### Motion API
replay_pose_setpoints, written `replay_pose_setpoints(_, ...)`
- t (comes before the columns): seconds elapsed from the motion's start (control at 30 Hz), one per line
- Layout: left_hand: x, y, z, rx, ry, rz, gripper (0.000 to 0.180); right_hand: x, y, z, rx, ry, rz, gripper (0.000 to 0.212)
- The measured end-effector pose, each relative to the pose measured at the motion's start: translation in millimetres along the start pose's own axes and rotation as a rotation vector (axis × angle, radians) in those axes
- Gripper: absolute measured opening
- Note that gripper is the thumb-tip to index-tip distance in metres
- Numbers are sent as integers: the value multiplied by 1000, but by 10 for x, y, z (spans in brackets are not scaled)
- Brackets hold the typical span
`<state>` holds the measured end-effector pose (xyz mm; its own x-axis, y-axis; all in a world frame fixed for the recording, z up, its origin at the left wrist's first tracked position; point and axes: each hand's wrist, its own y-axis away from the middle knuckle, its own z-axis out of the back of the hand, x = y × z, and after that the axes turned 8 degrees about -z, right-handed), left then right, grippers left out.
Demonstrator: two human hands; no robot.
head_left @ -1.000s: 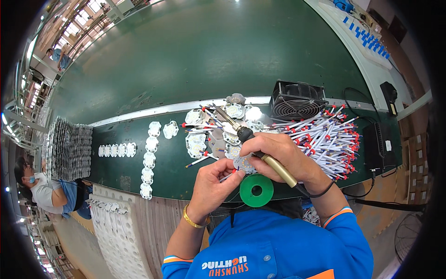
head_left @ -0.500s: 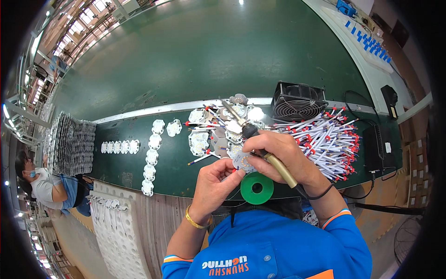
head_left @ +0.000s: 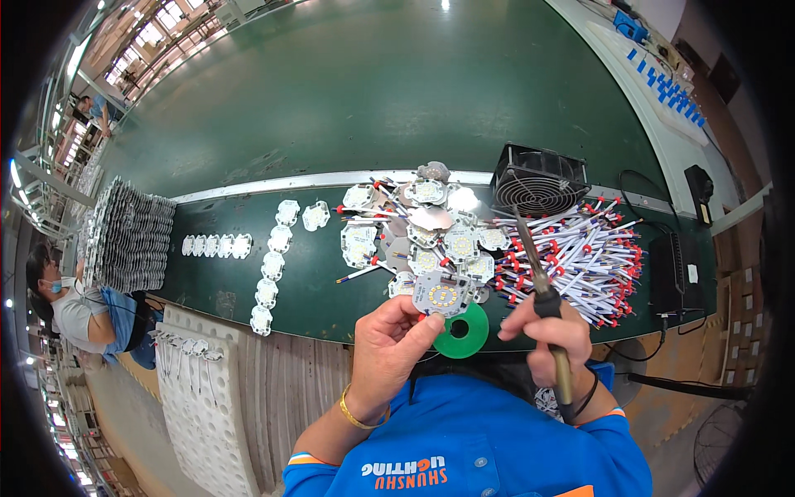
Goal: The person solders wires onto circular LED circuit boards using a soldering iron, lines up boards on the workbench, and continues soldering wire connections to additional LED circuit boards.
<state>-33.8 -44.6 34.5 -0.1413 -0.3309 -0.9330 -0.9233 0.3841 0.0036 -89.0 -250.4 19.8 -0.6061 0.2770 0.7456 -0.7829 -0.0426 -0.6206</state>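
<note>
Between thumb and fingers, my left hand [head_left: 389, 341] pinches a round LED circuit board [head_left: 444, 294], its ring of yellow LEDs facing up. A bit of red shows at the board's edge by my thumb. My right hand [head_left: 559, 335] is closed around a soldering iron [head_left: 540, 277], whose tip points up over the wires, apart from the board. Just below the held board lies a green spool [head_left: 474, 338], partly hidden. Beyond it is a heap of LED boards [head_left: 426, 262], some with wires. To the right spreads a big pile of white wires [head_left: 580, 257] with red parts.
A black fan [head_left: 540, 182] stands behind the wires; a black box with cables [head_left: 672, 277] is at the right. On the left are a row of boards [head_left: 217, 246], a column of boards [head_left: 272, 265] and tall stacks [head_left: 132, 236]. Another person [head_left: 79, 319] sits far left.
My right hand has drawn the soldering iron right and toward me, away from the board. The board in my left hand now shows almost whole.
</note>
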Motion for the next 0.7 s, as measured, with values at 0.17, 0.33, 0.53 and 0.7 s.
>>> replay_pose_setpoints(0.17,6,9,-9,9,-23,14,13,96,123,-24,-136,-44,114,42)
replay_pose_setpoints(0.33,-16,26,-41,6,0,-12,13,150,180,-9,-139,-84,92,20)
replay_pose_setpoints(0.53,-11,48,-43,11,-21,-5,13,208,179,30,-4,-22,32,16)
replay_pose_setpoints(0.7,-16,51,-55,20,-15,-16,13,192,153,14,14,5,50,9)
